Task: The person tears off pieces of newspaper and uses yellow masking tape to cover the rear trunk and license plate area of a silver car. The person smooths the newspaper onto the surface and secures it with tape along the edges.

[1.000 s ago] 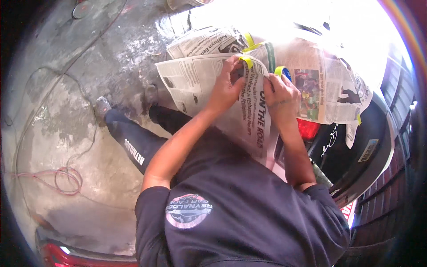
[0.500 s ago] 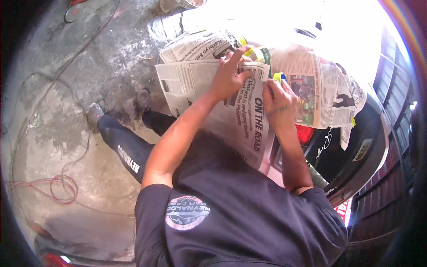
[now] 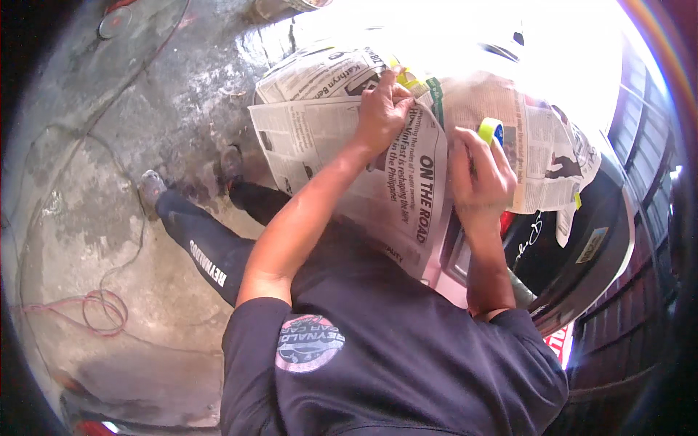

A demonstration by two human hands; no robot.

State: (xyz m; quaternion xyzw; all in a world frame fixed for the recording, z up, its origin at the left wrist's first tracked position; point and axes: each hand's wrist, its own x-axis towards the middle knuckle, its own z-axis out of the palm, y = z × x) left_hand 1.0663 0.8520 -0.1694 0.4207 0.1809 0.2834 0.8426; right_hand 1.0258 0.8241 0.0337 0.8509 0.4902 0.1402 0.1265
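A newspaper sheet (image 3: 327, 174) hangs in front of me over the rear of a vehicle. My left hand (image 3: 382, 112) is closed on its upper edge, thumb and fingers pinching the paper near strips of yellow-green tape (image 3: 411, 78). To the right, my right hand (image 3: 483, 171) grips a roll of yellow-green masking tape (image 3: 490, 131), apart from the sheet's right edge. Whether a strip runs from the roll to the paper cannot be made out. More newspaper (image 3: 549, 145) covers the body beyond my right hand.
A black body panel (image 3: 563, 236) curves away at right, with a red lamp (image 3: 507, 220) partly hidden by my right wrist. A pink hose (image 3: 109, 320) lies coiled on the concrete floor (image 3: 160, 363) at left. A bucket (image 3: 283, 7) stands at the top.
My right hand has moved right with the tape roll, away from the sheet's edge, and turned somewhat. My left hand stays at the upper edge, slightly higher.
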